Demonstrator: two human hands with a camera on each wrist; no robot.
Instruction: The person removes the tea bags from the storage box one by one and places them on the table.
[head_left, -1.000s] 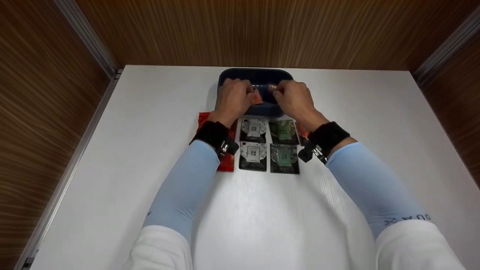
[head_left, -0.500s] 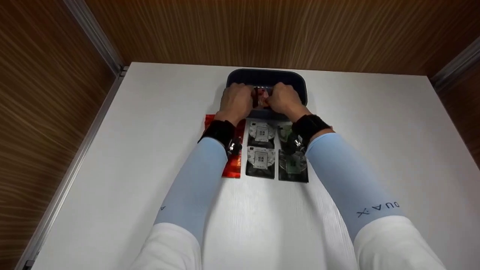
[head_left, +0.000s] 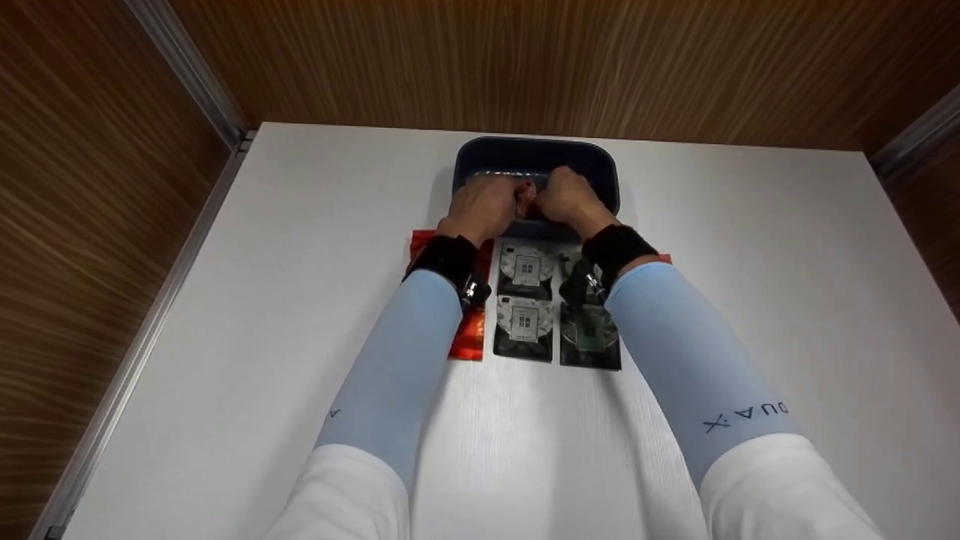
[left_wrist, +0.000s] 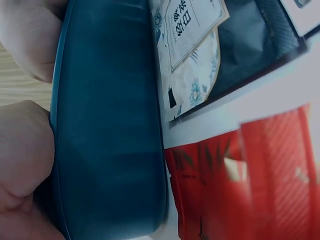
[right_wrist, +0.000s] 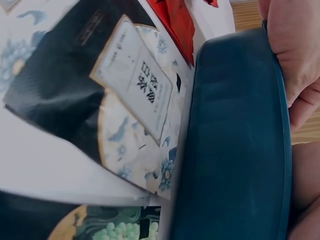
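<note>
Head view: I log a dark blue tray (head_left: pixel 592 161) at the far middle of the white table (head_left: pixel 750 300). My left hand (head_left: pixel 484 210) and right hand (head_left: pixel 570 201) sit together over the tray's near half, fingers curled, pinching a small red packet (head_left: pixel 527 196) between them; the packet is inside the tray. Just nearer than the tray lie black sachets with pale labels (head_left: pixel 525 296), black sachets with green labels (head_left: pixel 592 341) and red sachets (head_left: pixel 469 337).

Left wrist view: tray wall (left_wrist: pixel 110 125) fills the middle; my fingers (left_wrist: pixel 25 150) bend over its rim. A pale-label sachet (left_wrist: pixel 192 45) and red sachets (left_wrist: pixel 240 185) lie beside the tray.

Right wrist view: tray wall (right_wrist: pixel 235 145), fingers (right_wrist: pixel 295 55) curled over its rim, a pale-label sachet (right_wrist: pixel 130 100) beside it.
</note>
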